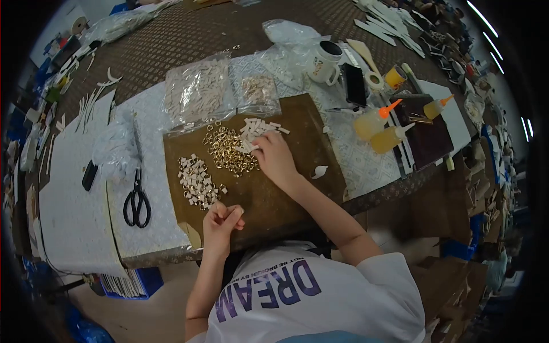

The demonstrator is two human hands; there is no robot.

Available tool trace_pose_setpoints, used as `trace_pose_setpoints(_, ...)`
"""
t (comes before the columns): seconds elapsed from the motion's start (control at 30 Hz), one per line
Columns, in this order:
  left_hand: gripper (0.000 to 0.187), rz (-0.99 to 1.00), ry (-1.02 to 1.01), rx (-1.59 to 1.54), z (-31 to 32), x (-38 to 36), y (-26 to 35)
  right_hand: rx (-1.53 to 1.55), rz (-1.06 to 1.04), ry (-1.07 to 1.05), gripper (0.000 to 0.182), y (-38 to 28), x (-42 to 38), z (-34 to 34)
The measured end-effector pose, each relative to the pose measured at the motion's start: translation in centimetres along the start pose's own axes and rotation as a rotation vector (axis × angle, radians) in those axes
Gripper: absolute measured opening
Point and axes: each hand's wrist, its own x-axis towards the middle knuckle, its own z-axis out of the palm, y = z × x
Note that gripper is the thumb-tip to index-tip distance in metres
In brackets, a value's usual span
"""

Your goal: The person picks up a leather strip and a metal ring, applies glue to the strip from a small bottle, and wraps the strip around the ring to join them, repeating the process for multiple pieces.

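Note:
A brown board (269,200) lies on the table in front of me. On it are a heap of gold rings (227,150), a small pile of white strips (262,126) behind it, and a spread of small white folded pieces (197,180) to the left. My right hand (275,160) reaches to the edge of the ring heap, its fingertips pinched on a white strip there. My left hand (222,222) hovers over the board's near edge with fingers curled together; what lies between them is hidden.
Black scissors (137,201) lie left of the board on patterned paper. Two clear bags (197,91) of parts sit behind it. Orange-tipped glue bottles (377,121), a white jar (326,62), a phone (354,83) and tape (374,80) stand at the right.

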Motion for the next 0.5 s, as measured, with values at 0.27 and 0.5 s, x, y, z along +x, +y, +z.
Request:
trace_pose_setpoints(0.27, 0.033, -0.023, 0.015, 0.000, -0.8, 0.4, 0.1, -0.028, 0.058, 0.000, 0.008, -0.1, 0.0, -0.7)
trace_pose_setpoints(0.5, 0.035, 0.008, -0.055, -0.011, -0.1, 1.2, 0.4, 0.041, 0.172, 0.117, 0.014, -1.4, -0.9, -3.4)
